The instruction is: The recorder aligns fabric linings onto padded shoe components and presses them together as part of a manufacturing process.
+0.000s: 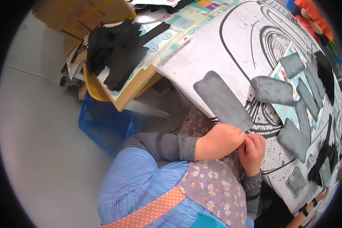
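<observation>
The grey cloth lies toward eleven o'clock from where left hand and right hand meet; I cannot tell whether their curled fingers pinch it. Probably light and soft, it suits an edge hold.

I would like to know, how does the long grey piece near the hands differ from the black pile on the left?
Colour: the long grey piece is mid-grey; the black pile is much darker.
Form: the long grey piece is single and flat with rounded corners; the black pile is an uneven heap.
Place: the long grey piece has its lower end by the left hand; the black pile lies well away.
Both look matte.
</observation>
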{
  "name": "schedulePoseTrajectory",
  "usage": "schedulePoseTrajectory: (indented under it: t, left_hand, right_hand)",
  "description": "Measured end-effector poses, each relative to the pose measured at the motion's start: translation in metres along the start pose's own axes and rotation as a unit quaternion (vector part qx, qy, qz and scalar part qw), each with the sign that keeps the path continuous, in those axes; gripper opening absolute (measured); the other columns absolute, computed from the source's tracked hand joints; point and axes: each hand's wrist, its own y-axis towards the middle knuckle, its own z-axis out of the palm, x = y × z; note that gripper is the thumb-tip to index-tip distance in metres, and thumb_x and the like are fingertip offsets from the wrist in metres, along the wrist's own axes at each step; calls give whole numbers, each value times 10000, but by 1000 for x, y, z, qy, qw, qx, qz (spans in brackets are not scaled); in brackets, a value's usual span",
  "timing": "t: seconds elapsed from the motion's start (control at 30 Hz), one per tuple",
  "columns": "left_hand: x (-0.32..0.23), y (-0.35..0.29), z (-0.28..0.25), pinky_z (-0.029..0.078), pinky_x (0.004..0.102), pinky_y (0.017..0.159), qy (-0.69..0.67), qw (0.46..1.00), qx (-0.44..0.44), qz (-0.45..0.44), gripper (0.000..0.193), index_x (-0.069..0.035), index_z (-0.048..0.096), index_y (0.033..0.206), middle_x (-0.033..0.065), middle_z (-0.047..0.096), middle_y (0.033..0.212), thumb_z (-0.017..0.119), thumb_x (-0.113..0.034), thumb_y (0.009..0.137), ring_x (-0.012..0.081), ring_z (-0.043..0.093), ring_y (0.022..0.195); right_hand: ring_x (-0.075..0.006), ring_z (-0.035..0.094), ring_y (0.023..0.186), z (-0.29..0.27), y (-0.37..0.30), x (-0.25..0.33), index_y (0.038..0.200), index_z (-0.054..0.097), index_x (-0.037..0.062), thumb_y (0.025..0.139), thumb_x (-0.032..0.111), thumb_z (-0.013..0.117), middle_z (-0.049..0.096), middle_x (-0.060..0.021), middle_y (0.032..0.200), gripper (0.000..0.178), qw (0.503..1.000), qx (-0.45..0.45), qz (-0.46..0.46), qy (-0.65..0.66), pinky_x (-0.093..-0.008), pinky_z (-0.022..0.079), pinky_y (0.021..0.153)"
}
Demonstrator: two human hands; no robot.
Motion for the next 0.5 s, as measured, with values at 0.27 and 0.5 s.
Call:
schedulePoseTrajectory:
  t: [0.27, 0.5]
  left_hand:
    - [1, 5, -17, 505, 378, 548, -51, 993, -79, 68, 151, -63, 672, 919, 67, 618, 758, 711, -136, 792, 263, 625, 627]
    - [98, -21, -104, 511, 385, 877, 162, 912, -337, -170, 274, -38, 705, 1119, 141, 692, 1092, 753, -113, 861, 307, 650, 996]
  right_hand:
    - [-318, 622, 876, 2, -7, -6, 929, 652, 43, 702, -47, 738, 649, -100, 935, 259, 1000, -21, 21, 0, -430, 486, 778]
    - [-330, 625, 907, -33, -59, -19, 901, 650, 52, 708, -54, 738, 655, -105, 952, 237, 976, -72, 144, -147, -441, 486, 801]
